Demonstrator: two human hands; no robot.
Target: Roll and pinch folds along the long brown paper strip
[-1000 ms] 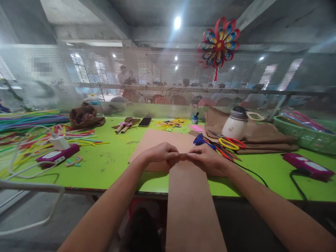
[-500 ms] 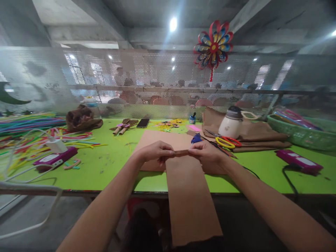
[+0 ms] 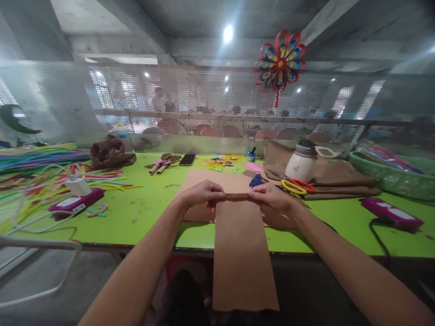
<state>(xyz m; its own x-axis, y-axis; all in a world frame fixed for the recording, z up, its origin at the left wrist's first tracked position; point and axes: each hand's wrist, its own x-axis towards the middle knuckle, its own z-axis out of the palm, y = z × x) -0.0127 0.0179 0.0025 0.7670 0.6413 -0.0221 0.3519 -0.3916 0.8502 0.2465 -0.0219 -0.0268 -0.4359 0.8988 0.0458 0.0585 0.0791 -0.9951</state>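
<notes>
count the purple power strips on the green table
2: one purple power strip lies on the left of the green table, a white charger on it; the other purple power strip lies on the right, nearer than the green basket. More may be hidden.

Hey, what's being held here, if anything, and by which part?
A brown paper strip, held by its far edge: the left grip pinches the left end, the right grip the right end.
</notes>
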